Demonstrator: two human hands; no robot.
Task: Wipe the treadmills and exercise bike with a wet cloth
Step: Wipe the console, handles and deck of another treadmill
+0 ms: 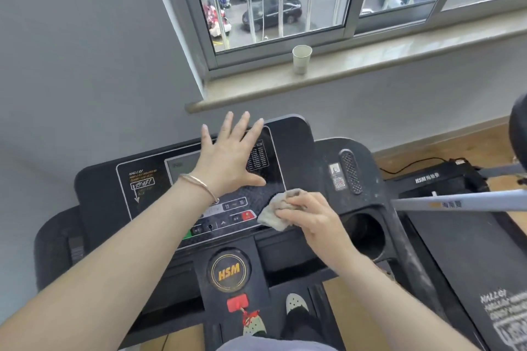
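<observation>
A sliding window [285,0] with vertical bars looks down on parked cars — one white, one dark — in a grey yard. On the stone sill [356,65] just below the window stands a paper cup [301,58]. Grey walls [85,51] flank the window; wooden floor [456,145] shows below it, right.

cloth [274,213] grey-beige | treadmill console [296,151] black, speckled | safety key [237,303] red | cup [301,59] white
</observation>
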